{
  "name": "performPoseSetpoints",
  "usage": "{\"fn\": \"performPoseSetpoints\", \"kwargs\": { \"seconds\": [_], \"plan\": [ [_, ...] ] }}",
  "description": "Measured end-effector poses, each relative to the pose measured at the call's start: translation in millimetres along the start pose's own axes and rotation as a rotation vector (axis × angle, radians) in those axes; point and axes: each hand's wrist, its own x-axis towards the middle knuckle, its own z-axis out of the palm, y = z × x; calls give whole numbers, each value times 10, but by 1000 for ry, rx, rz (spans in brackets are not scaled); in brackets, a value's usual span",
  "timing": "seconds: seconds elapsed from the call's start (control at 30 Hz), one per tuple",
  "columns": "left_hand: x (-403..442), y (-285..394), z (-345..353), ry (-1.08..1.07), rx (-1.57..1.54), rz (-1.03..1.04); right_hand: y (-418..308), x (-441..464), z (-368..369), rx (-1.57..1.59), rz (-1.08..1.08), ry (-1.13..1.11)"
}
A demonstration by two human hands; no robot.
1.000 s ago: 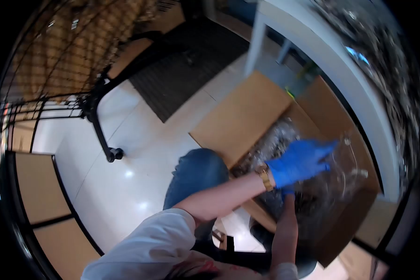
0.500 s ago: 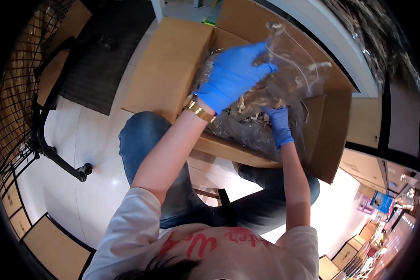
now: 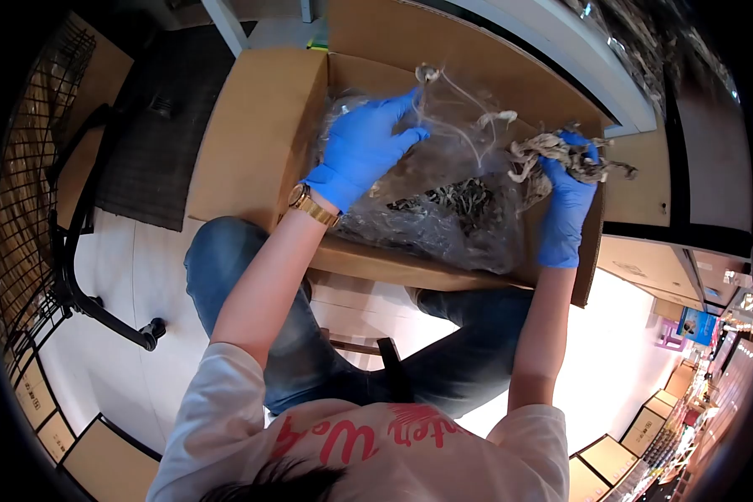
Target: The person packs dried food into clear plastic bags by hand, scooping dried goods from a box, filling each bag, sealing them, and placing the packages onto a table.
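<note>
My left hand (image 3: 364, 149), in a blue glove, grips the edge of a clear plastic bag (image 3: 456, 134) and holds its mouth up. A white cord runs along the bag's upper part. The bag lies inside an open cardboard box (image 3: 255, 134), and dark, striped dried pieces (image 3: 464, 201) show through the plastic. My right hand (image 3: 569, 188), also gloved in blue, is closed around a bunch of curled, grey-brown dried strips (image 3: 560, 157) above the box's right side. I cannot make out their exact kind.
The box stands in front of my knees. A black-framed wire cart (image 3: 38, 192) is at the left, by a dark mat (image 3: 146, 125). Drawer cabinets (image 3: 636, 184) stand close on the right. A filled clear bag (image 3: 644, 42) lies at upper right.
My right hand has come up out of the bag and moved right, now with dried strips in it. The left hand still holds the bag. The whole view has shifted slightly.
</note>
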Motion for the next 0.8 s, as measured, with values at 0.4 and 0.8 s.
{"fn": "performPoseSetpoints", "kwargs": {
  "seconds": [0.4, 0.8],
  "plan": [
    [-246, 149, 402, -218, 134, 104, 93, -84, 124, 46, -273, 105],
    [-235, 81, 398, -173, 106, 92, 169, -210, 252, -541, -592, -309]
  ]
}}
